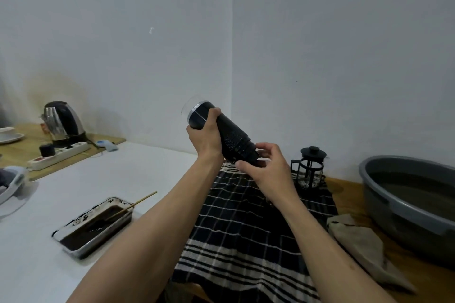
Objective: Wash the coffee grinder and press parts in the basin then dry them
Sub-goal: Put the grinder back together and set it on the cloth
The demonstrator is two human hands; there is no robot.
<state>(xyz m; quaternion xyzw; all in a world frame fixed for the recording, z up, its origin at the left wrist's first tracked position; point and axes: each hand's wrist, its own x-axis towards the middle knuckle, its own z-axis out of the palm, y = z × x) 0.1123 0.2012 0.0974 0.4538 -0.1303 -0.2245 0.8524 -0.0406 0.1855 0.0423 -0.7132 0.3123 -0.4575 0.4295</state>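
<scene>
I hold a black cylindrical coffee grinder tilted in the air above a black-and-white checked towel. My left hand grips its upper body, just below the silver ring and clear lid. My right hand pinches the grinder's lower end with thumb and fingers. A small black French press with a glass beaker stands upright at the far end of the towel. To the right sits a grey basin filled with water.
A beige cloth lies between towel and basin. On the white table to the left is a metal tray of dark coffee grounds with a wooden stick. Farther left stand a kettle, a power strip and a white dish.
</scene>
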